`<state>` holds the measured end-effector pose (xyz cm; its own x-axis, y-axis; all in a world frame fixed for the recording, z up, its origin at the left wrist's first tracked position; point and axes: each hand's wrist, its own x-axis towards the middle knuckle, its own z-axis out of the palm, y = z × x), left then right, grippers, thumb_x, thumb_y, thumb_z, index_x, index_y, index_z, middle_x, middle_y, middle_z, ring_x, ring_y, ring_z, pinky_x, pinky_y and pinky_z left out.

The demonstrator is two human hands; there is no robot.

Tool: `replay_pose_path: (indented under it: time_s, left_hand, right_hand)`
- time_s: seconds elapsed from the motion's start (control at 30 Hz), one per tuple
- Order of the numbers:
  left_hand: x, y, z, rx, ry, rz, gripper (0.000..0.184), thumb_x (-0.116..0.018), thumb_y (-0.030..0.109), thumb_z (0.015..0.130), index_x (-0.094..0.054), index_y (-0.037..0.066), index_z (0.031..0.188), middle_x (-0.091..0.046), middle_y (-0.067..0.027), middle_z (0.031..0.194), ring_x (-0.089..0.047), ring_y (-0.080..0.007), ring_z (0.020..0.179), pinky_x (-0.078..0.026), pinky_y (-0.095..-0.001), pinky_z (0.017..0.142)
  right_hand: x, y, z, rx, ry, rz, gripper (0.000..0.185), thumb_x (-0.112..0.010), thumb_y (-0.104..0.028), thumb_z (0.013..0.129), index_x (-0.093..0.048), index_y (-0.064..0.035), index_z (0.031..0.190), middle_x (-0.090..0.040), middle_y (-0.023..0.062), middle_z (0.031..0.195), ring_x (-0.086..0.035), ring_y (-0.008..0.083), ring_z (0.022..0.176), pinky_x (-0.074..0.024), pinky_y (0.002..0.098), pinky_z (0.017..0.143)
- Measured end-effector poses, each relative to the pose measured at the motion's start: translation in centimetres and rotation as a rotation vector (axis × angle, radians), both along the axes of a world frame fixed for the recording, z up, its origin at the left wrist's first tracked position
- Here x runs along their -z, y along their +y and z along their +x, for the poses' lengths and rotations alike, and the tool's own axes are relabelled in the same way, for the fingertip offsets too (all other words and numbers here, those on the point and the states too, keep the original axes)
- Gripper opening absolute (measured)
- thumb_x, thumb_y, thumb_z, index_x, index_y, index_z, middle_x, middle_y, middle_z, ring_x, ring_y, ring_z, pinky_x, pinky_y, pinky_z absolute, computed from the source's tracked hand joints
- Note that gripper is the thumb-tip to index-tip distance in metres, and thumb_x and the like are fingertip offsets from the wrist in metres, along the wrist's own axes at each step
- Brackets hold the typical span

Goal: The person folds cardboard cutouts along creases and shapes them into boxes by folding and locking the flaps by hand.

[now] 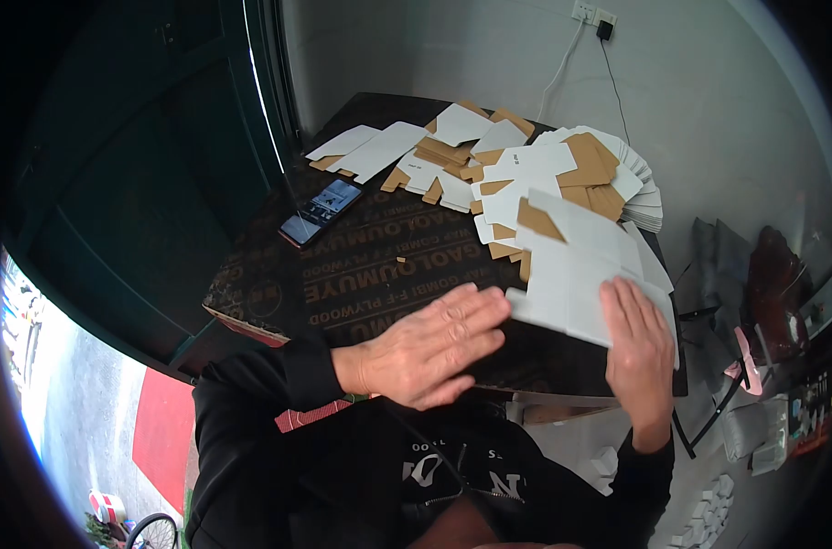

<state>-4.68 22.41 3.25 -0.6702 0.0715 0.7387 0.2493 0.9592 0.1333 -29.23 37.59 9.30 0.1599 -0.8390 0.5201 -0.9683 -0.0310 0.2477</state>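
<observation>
A white cardboard box blank (576,274) lies at the right front of the dark table, over other blanks. My right hand (640,343) rests on its near right part, fingers stretched out flat on the white surface; its thumb is hidden. With fingers extended and nearly together, my left hand (429,348) is held flat by the blank's left edge. Its fingertips come up to a small tab there; I cannot tell if they touch. Beyond the blank, several flat box blanks (530,163), white on one side and brown on the other, lie overlapping.
A fanned stack of blanks (649,206) stands at the table's right back. A lit phone (321,212) lies on the printed plywood tabletop (370,265), left of the blanks. Behind are a wall socket (594,14) with cables and a dark green door (132,183). White pieces (706,512) lie on the floor.
</observation>
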Motion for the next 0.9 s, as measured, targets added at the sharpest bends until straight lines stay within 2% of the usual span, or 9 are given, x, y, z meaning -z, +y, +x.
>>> replay_pose_path:
  time_s: [0.3, 0.37, 0.43, 0.47, 0.53, 0.63, 0.7, 0.77, 0.9]
  left_hand:
    - [1.6, -7.5, 1.8, -0.501, -0.204, -0.043, 0.03, -0.066, 0.011, 0.081, -0.062, -0.004, 0.106, -0.06, -0.0209, 0.127, -0.052, -0.037, 0.127, -0.038, -0.0472, 0.111]
    - [0.7, -9.5, 2.0, -0.686, -0.317, 0.033, 0.026, -0.065, 0.011, 0.081, -0.063, -0.004, 0.103, -0.063, -0.0209, 0.12, -0.055, -0.0375, 0.121, -0.041, -0.0446, 0.106]
    - [0.3, -11.4, 2.5, -0.823, -0.375, -0.023, 0.021, -0.063, 0.012, 0.083, -0.065, -0.003, 0.097, -0.067, -0.0194, 0.106, -0.06, -0.0366, 0.11, -0.046, -0.0407, 0.099]
    - [0.9, -12.5, 2.8, -0.831, -0.379, -0.02, 0.021, -0.063, 0.012, 0.083, -0.065, -0.003, 0.097, -0.067, -0.0194, 0.106, -0.06, -0.0366, 0.11, -0.046, -0.0407, 0.099]
    - [2.1, -14.9, 3.6, -0.943, -0.374, 0.021, 0.019, -0.061, 0.019, 0.083, -0.062, 0.002, 0.075, -0.068, -0.0152, 0.083, -0.062, -0.0345, 0.092, -0.048, -0.04, 0.087]
    - [1.6, -16.6, 4.7, -1.017, -0.483, -0.028, 0.015, -0.058, 0.013, 0.085, -0.062, -0.001, 0.082, -0.068, -0.0174, 0.081, -0.065, -0.0353, 0.084, -0.052, -0.0396, 0.08]
    - [1.7, -19.1, 5.5, -1.263, -0.579, -0.081, 0.013, -0.055, 0.011, 0.084, -0.06, 0.0, 0.078, -0.067, -0.0185, 0.079, -0.065, -0.0362, 0.074, -0.052, -0.0404, 0.067]
    - [1.8, -21.9, 7.6, -1.356, -0.475, -0.026, 0.014, -0.051, 0.009, 0.084, -0.059, 0.0, 0.078, -0.067, -0.0188, 0.078, -0.064, -0.0375, 0.067, -0.051, -0.0412, 0.06]
    - [0.0, -22.8, 9.4, -1.382, -0.558, 0.071, 0.016, -0.053, 0.008, 0.083, -0.063, -0.004, 0.083, -0.067, -0.0208, 0.077, -0.065, -0.0388, 0.069, -0.053, -0.042, 0.066]
  right_hand:
    - [2.8, -10.0, -5.5, 0.153, 0.033, -0.17, 0.043, -0.056, 0.002, 0.082, -0.051, 0.003, 0.125, -0.058, 0.0166, 0.126, -0.055, 0.0307, 0.118, -0.0433, 0.0388, 0.1]
    - [3.7, -11.9, -6.2, 0.177, 0.025, -0.195, 0.043, -0.057, 0.002, 0.082, -0.05, 0.0028, 0.125, -0.057, 0.0168, 0.128, -0.053, 0.0306, 0.12, -0.0427, 0.0384, 0.1]
    - [5.2, -13.1, -6.9, 0.195, 0.02, -0.16, 0.045, -0.059, 0.002, 0.081, -0.05, 0.0027, 0.125, -0.055, 0.0173, 0.129, -0.051, 0.0312, 0.122, -0.0419, 0.0389, 0.101]
    - [6.1, -13.7, -7.3, 0.22, 0.017, -0.127, 0.046, -0.06, 0.001, 0.081, -0.05, 0.0025, 0.125, -0.054, 0.0179, 0.131, -0.05, 0.0318, 0.123, -0.0411, 0.0395, 0.102]
    - [7.0, -14.4, -8.1, 0.273, 0.012, -0.066, 0.049, -0.063, 0.001, 0.079, -0.049, 0.0023, 0.126, -0.051, 0.0189, 0.135, -0.047, 0.0331, 0.127, -0.0396, 0.0405, 0.104]
    - [7.7, -14.3, -8.3, 0.286, -0.033, 0.009, 0.053, -0.065, -0.001, 0.08, -0.047, 0.0029, 0.131, -0.046, 0.0202, 0.141, -0.042, 0.0348, 0.132, -0.037, 0.0427, 0.107]
    - [7.9, -14.1, -8.4, 0.3, -0.069, 0.088, 0.058, -0.066, -0.003, 0.082, -0.045, 0.0034, 0.135, -0.041, 0.0215, 0.147, -0.036, 0.0365, 0.138, -0.0343, 0.0449, 0.11]
    - [8.0, -14.1, -8.4, 0.296, -0.076, 0.1, 0.059, -0.067, -0.004, 0.082, -0.044, 0.0034, 0.136, -0.04, 0.0219, 0.147, -0.036, 0.037, 0.138, -0.0337, 0.0453, 0.111]
    - [8.4, -14.0, -8.5, 0.296, -0.096, 0.116, 0.062, -0.07, -0.007, 0.082, -0.043, 0.0035, 0.137, -0.038, 0.0234, 0.148, -0.034, 0.0385, 0.139, -0.0316, 0.0466, 0.113]
